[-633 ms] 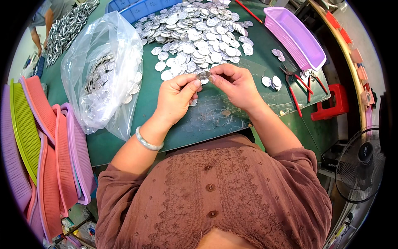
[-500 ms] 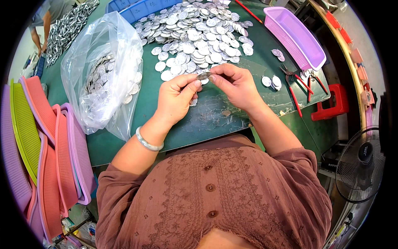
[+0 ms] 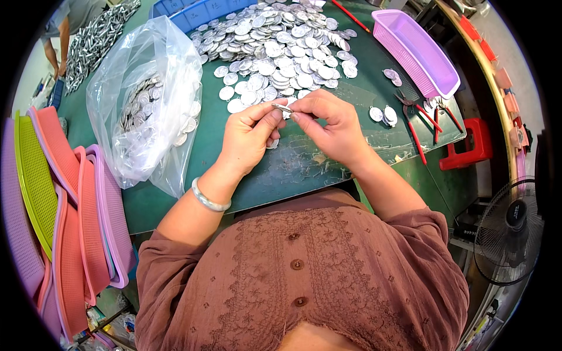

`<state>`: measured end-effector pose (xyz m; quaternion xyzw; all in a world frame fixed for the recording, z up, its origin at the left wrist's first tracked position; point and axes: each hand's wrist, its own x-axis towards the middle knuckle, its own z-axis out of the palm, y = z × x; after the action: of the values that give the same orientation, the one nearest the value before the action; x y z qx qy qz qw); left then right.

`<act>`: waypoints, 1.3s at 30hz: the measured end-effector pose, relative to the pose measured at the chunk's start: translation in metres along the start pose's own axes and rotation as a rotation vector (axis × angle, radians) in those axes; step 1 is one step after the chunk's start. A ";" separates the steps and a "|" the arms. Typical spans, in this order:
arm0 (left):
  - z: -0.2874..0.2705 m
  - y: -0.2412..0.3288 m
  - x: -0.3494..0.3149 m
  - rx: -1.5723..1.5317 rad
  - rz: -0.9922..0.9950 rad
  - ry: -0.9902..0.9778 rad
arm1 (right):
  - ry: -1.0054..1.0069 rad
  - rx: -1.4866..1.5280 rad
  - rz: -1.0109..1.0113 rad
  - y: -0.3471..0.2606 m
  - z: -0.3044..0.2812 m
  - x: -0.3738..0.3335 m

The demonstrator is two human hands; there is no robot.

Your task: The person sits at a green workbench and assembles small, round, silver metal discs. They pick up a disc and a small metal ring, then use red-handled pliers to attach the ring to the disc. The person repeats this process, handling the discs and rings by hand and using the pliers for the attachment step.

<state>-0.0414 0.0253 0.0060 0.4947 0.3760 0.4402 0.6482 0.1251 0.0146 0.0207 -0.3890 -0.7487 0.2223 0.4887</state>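
Note:
My left hand (image 3: pixel 247 136) pinches a small silver round medal (image 3: pixel 282 108) between thumb and fingers, and the medal is tilted so little of its face shows. On its other side, the fingertips of my right hand (image 3: pixel 335 127) take its edge, thumb below and index finger above. Both hands meet over the near side of a big heap of silver medals (image 3: pixel 287 50), which have small loops on their rims. Another medal (image 3: pixel 273 143) lies partly hidden beside my left fingers.
A clear plastic bag (image 3: pixel 146 134) with medals stands at left, near stacked baskets (image 3: pixel 79 234). Right, on the green table (image 3: pixel 234 190), are red-handled pliers (image 3: pixel 414 136), a purple basket (image 3: pixel 449 89) and a few loose medals (image 3: pixel 383 116). A blue bin (image 3: pixel 202 16) sits behind; a fan (image 3: pixel 508 231) stands right.
The medal has turned between my fingers and now catches the light. My right thumb and index finger have shifted and spread slightly; my left hand stays nearly in place.

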 end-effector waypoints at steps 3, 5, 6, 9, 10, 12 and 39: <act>0.000 0.000 -0.001 -0.050 -0.018 -0.053 | 0.003 -0.099 -0.080 -0.002 0.000 0.001; 0.000 0.004 -0.003 -0.174 -0.048 -0.148 | 0.033 -0.199 -0.181 -0.002 0.002 0.001; 0.000 0.006 -0.004 -0.235 -0.063 -0.195 | 0.048 -0.249 -0.232 -0.003 0.003 0.002; -0.003 0.002 -0.001 -0.332 -0.127 -0.244 | 0.026 -0.290 -0.295 -0.006 0.004 0.004; -0.003 0.001 0.000 -0.354 -0.131 -0.246 | 0.017 -0.241 -0.241 -0.006 0.004 0.004; -0.004 0.000 0.001 -0.400 -0.138 -0.253 | 0.000 -0.145 -0.132 -0.004 0.001 0.004; -0.012 0.002 0.005 -0.378 -0.289 -0.178 | -0.241 -0.665 0.259 0.054 -0.014 0.035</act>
<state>-0.0511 0.0344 0.0051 0.3425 0.2953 0.3603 0.8159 0.1502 0.0745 0.0076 -0.5888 -0.7767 0.0711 0.2119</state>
